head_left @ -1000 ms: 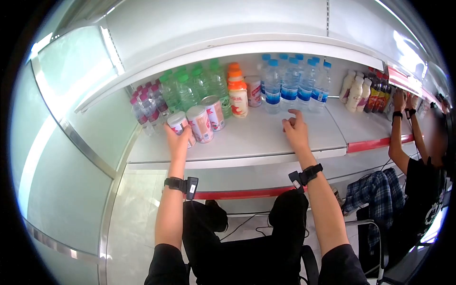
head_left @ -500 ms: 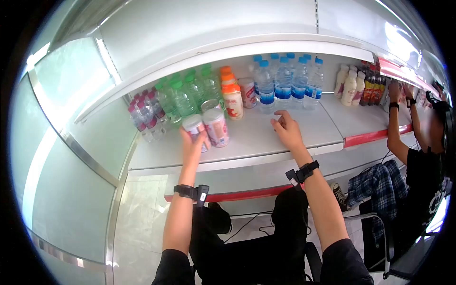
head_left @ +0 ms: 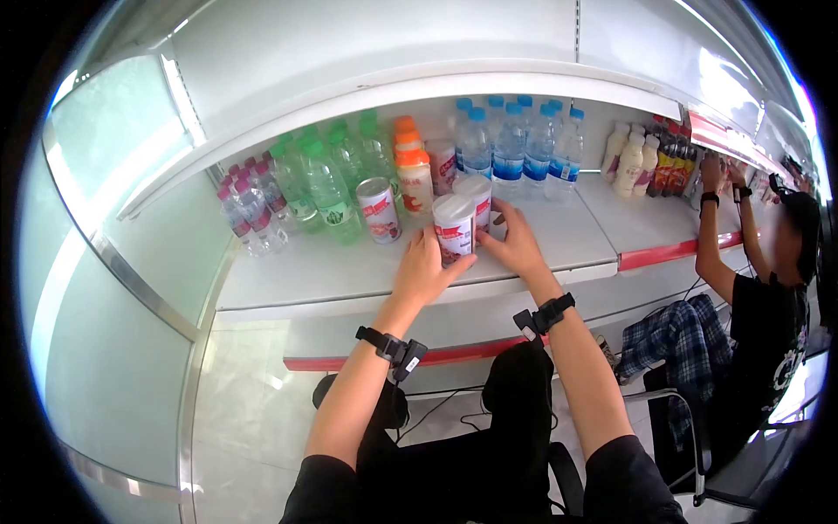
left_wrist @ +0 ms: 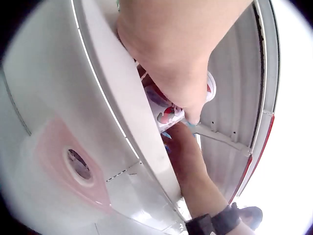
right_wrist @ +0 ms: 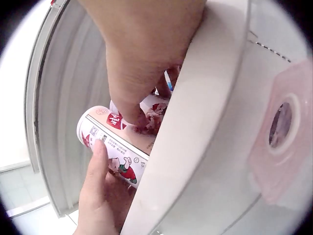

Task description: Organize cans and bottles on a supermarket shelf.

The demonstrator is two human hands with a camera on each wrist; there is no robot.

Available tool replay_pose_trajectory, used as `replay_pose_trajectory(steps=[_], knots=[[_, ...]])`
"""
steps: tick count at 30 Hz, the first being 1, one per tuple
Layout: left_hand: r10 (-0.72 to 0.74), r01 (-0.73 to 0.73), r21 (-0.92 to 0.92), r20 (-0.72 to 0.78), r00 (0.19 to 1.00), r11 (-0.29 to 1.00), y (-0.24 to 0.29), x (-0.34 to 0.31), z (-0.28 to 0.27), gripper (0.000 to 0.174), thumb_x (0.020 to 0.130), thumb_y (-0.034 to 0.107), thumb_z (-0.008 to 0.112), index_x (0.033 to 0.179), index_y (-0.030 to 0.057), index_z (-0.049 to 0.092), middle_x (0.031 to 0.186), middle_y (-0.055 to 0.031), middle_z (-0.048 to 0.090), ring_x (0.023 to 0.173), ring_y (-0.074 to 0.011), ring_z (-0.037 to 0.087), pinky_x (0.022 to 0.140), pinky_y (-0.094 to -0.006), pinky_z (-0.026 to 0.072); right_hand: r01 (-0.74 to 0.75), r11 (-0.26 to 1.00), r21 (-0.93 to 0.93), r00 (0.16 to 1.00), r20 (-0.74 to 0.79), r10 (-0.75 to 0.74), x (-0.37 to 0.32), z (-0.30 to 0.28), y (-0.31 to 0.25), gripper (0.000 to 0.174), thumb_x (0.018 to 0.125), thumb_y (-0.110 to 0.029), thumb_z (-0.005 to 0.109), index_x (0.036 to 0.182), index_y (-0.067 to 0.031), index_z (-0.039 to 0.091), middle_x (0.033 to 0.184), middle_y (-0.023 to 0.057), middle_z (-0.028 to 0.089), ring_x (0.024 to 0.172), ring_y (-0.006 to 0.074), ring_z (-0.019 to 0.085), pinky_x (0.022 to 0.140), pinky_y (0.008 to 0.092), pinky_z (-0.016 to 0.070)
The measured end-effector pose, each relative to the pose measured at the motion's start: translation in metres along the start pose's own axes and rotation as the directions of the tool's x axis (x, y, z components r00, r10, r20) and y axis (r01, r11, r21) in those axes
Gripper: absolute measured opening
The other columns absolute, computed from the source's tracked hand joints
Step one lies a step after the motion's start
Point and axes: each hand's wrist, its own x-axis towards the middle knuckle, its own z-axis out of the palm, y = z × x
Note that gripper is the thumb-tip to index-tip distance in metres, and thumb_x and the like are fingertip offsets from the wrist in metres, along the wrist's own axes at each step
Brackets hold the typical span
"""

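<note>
My left hand [head_left: 424,269] grips a white-lidded, pink and white printed can [head_left: 454,229] near the shelf's front edge, its thumb across the front side. Just behind and to the right stands a second such can [head_left: 476,190], partly hidden by the first. My right hand [head_left: 517,246] holds this rear can from the right, with the thumb [right_wrist: 131,115] on its near side. In the right wrist view the left thumb presses the printed side of the front can [right_wrist: 120,147]. A third matching can [head_left: 378,210] stands to the left, apart from both hands.
Green-capped bottles [head_left: 332,192] and small pink-capped bottles [head_left: 253,210] fill the left. Orange-capped bottles [head_left: 414,179], another can [head_left: 443,166] and blue-capped water bottles [head_left: 509,153] line the back. An upper shelf edge [head_left: 393,83] overhangs them. Another person [head_left: 759,323] sits at the right.
The left hand has moved right with its can, and the second can has shifted right along with it. My right hand has closed in on the second can. The third can stayed behind.
</note>
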Motion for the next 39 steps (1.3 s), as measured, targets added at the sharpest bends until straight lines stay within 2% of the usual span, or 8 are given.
replay_pose_trajectory(steps=[6, 10, 15, 20, 24, 29, 33, 39], knots=[[-0.123, 0.121, -0.208, 0.005, 0.992, 0.97, 0.001, 0.008, 0.003, 0.081, 0.07, 0.035, 0.085, 0.128, -0.0068, 0.047, 0.118, -0.0289, 0.06, 0.111, -0.0437, 0.059, 0.095, -0.0487, 0.0484, -0.072, 0.991, -0.112, 0.996, 0.051, 0.078, 0.002, 0.006, 0.004, 0.072, 0.08, -0.031, 0.076, 0.14, -0.0042, 0.046, 0.118, 0.0261, 0.059, 0.105, 0.0382, 0.06, 0.09, 0.0453, 0.0502], [-0.04, 0.031, -0.058, -0.15, 0.988, 0.998, -0.015, 0.004, -0.017, 0.077, 0.065, 0.035, 0.086, 0.119, -0.008, 0.051, 0.108, -0.0301, 0.063, 0.099, -0.0453, 0.063, 0.086, -0.0496, 0.0523, -0.102, 0.983, -0.152, 0.993, 0.045, 0.11, 0.002, 0.007, 0.002, 0.071, 0.079, -0.04, 0.08, 0.134, -0.0048, 0.051, 0.114, 0.0264, 0.059, 0.1, 0.0395, 0.062, 0.088, 0.046, 0.0514], [-0.209, 0.194, -0.109, -0.149, 0.966, 0.975, -0.042, -0.007, -0.032, 0.078, 0.066, 0.034, 0.085, 0.125, -0.0037, 0.049, 0.116, -0.0256, 0.061, 0.107, -0.0423, 0.061, 0.091, -0.0482, 0.0508, -0.062, 0.94, -0.336, 0.997, 0.022, 0.074, 0.004, 0.003, -0.002, 0.05, 0.078, -0.037, 0.08, 0.109, -0.0028, 0.06, 0.112, 0.0165, 0.062, 0.095, 0.0375, 0.063, 0.082, 0.0444, 0.0522], [-0.132, 0.152, 0.05, -0.284, 0.95, 0.987, -0.035, -0.011, -0.034, 0.077, 0.067, 0.036, 0.087, 0.118, -0.0083, 0.05, 0.115, -0.0251, 0.06, 0.112, -0.0422, 0.056, 0.092, -0.0477, 0.0486, 0.133, 0.884, -0.449, 0.991, 0.066, -0.116, 0.002, 0.014, -0.009, 0.024, 0.082, -0.025, 0.076, 0.092, -0.006, 0.064, 0.097, 0.0125, 0.062, 0.087, 0.0339, 0.064, 0.073, 0.0447, 0.0521], [-0.173, 0.112, -0.183, -0.36, 0.917, 0.977, -0.037, -0.012, -0.031, 0.069, 0.07, 0.034, 0.086, 0.119, -0.0017, 0.052, 0.114, -0.023, 0.058, 0.107, -0.0405, 0.055, 0.091, -0.0474, 0.046, 0.328, 0.789, -0.519, 0.944, 0.142, -0.299, 0.013, 0.019, -0.015, 0.018, 0.086, -0.023, 0.071, 0.089, -0.0064, 0.065, 0.096, 0.0112, 0.061, 0.088, 0.0336, 0.065, 0.073, 0.0456, 0.0535], [-0.136, 0.046, -0.223, -0.408, 0.903, 0.974, -0.036, -0.013, -0.035, 0.072, 0.073, 0.033, 0.084, 0.126, -0.0012, 0.05, 0.116, -0.0225, 0.057, 0.107, -0.0394, 0.056, 0.091, -0.0469, 0.046, 0.107, 0.806, -0.582, 0.983, 0.185, 0.002, 0.046, 0.041, -0.033, 0.02, 0.09, -0.026, 0.066, 0.093, -0.0067, 0.07, 0.105, 0.0158, 0.068, 0.092, 0.0369, 0.068, 0.076, 0.05, 0.0555], [-0.147, 0.076, -0.183, -0.42, 0.895, 0.98, -0.039, -0.017, -0.033, 0.077, 0.073, 0.035, 0.084, 0.131, -0.0009, 0.047, 0.115, -0.0217, 0.058, 0.104, -0.0382, 0.059, 0.088, -0.0468, 0.048, 0.117, 0.809, -0.576, 0.993, 0.057, -0.103, 0.072, 0.067, -0.021, 0.02, 0.087, -0.025, 0.07, 0.092, -0.0062, 0.072, 0.094, 0.0148, 0.071, 0.087, 0.0373, 0.068, 0.074, 0.0485, 0.0549], [-0.199, 0.107, -0.251, -0.375, 0.905, 0.962, -0.04, -0.017, -0.031, 0.074, 0.075, 0.032, 0.083, 0.131, 0.0002, 0.046, 0.112, -0.0201, 0.059, 0.102, -0.0361, 0.061, 0.086, -0.0447, 0.0501, -0.042, 0.783, -0.621, 0.999, -0.013, 0.043, 0.095, 0.075, 0.004, 0.019, 0.087, -0.024, 0.07, 0.093, -0.0071, 0.075, 0.092, 0.0192, 0.072, 0.088, 0.0382, 0.069, 0.076, 0.0473, 0.0558]])
